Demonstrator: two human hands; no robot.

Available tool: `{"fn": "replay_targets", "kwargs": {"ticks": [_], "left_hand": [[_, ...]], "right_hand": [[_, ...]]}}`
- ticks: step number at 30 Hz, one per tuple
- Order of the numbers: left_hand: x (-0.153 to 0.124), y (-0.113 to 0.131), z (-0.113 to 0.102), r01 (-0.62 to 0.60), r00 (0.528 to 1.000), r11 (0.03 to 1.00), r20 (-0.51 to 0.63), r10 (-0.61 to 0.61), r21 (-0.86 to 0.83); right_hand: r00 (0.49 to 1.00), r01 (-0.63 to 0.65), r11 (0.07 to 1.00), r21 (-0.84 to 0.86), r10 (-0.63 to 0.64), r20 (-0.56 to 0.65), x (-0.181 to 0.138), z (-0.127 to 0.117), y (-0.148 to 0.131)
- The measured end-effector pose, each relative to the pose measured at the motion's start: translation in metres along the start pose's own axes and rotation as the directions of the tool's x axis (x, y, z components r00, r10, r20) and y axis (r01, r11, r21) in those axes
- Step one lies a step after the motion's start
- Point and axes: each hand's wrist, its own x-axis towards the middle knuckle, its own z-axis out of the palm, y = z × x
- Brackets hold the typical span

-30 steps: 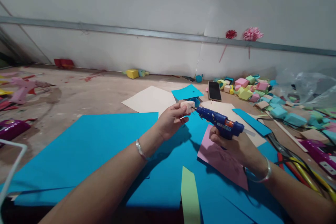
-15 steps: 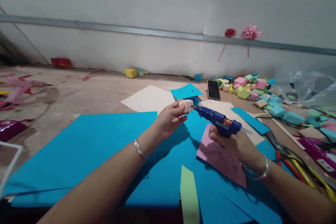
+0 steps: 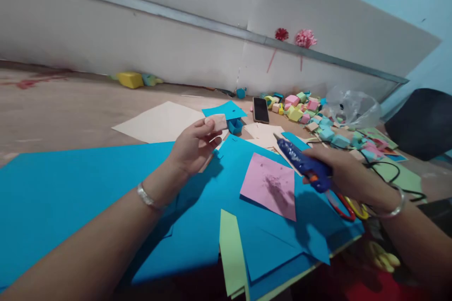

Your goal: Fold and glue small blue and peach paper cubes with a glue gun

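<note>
Pinched in my left hand (image 3: 194,146) is a small pale pink paper box (image 3: 219,122), held up over the blue paper sheets (image 3: 116,188). My right hand (image 3: 339,169) grips a blue hot glue gun (image 3: 303,162), its nozzle pointing up and left, apart from the box. Below and left of the gun lies a square of pink paper (image 3: 270,183) with dark specks on it. A small blue paper ring (image 3: 235,126) sits just behind the box. Near my right wrist are scissors with red and yellow handles (image 3: 348,207), partly hidden.
Many folded paper boxes (image 3: 300,110) are heaped at the back right beside a plastic bag (image 3: 353,106). A phone (image 3: 260,109) lies near the wall. A black cable (image 3: 384,171) runs by my right arm. Green paper strips (image 3: 231,254) lie in front.
My right hand has drawn the glue gun away from the pale box, to the right. My left hand still holds the box. The camera view has turned right and tilted.
</note>
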Motion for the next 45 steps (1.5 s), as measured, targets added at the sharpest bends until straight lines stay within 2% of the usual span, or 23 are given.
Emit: {"fn": "replay_targets", "kwargs": {"ticks": [2, 4, 8, 10, 12, 14, 17, 20, 22, 25, 30, 34, 39, 45], "left_hand": [[0.003, 0.005, -0.003, -0.068, 0.998, 0.997, -0.016, 0.067, -0.044], [0.008, 0.013, -0.008, -0.134, 0.99, 0.986, -0.049, 0.129, -0.101], [0.02, 0.025, -0.021, -0.152, 0.985, 0.969, -0.107, 0.133, -0.196], [0.022, 0.027, -0.025, -0.109, 0.99, 0.967, -0.114, 0.084, -0.232], [0.022, 0.026, -0.027, -0.074, 0.994, 0.966, -0.09, 0.053, -0.247], [0.02, 0.024, -0.027, -0.067, 0.998, 0.971, -0.036, 0.061, -0.23], [0.017, 0.02, -0.027, -0.088, 0.993, 0.98, 0.059, 0.1, -0.18], [0.017, 0.019, -0.029, -0.105, 0.989, 0.983, 0.085, 0.119, -0.152], [0.017, 0.019, -0.03, -0.11, 0.99, 0.983, 0.077, 0.122, -0.144], [0.016, 0.018, -0.029, -0.115, 0.989, 0.983, 0.08, 0.127, -0.142], [0.007, 0.01, -0.018, -0.1, 0.984, 0.989, 0.14, 0.114, -0.106], [-0.001, -0.002, -0.011, -0.11, 0.972, 0.994, 0.209, 0.106, 0.007], [-0.004, -0.011, -0.01, -0.133, 0.962, 0.987, 0.253, 0.106, 0.092], [-0.004, -0.009, -0.011, -0.095, 0.952, 0.992, 0.298, 0.065, 0.086]], "right_hand": [[0.988, 0.011, 0.992, -0.122, 0.008, 0.157, -0.011, 0.014, 0.013], [0.965, 0.065, 0.978, -0.196, -0.012, 0.262, -0.021, 0.023, 0.027], [0.919, 0.163, 0.96, -0.226, -0.065, 0.39, -0.017, 0.016, 0.042], [0.926, 0.191, 0.963, -0.19, -0.113, 0.359, 0.007, 0.011, 0.033], [0.931, 0.238, 0.966, -0.104, -0.196, 0.307, 0.045, 0.017, 0.008], [0.949, 0.229, 0.973, -0.02, -0.219, 0.225, 0.087, 0.039, -0.026], [0.978, 0.146, 0.989, 0.007, -0.146, 0.149, 0.14, 0.086, -0.07], [0.988, 0.088, 0.996, 0.029, -0.091, 0.123, 0.167, 0.126, -0.088], [0.991, 0.069, 0.996, 0.059, -0.076, 0.114, 0.171, 0.137, -0.087], [0.995, 0.047, 0.991, 0.121, -0.058, 0.087, 0.167, 0.13, -0.08], [0.998, 0.058, 0.971, 0.234, -0.062, 0.01, 0.146, 0.089, -0.074], [0.991, 0.125, 0.952, 0.28, -0.106, -0.081, 0.123, 0.065, -0.075], [0.958, 0.186, 0.915, 0.358, -0.087, -0.275, 0.108, 0.067, -0.074], [0.926, 0.252, 0.851, 0.461, -0.075, -0.369, 0.108, 0.082, -0.067]]}}
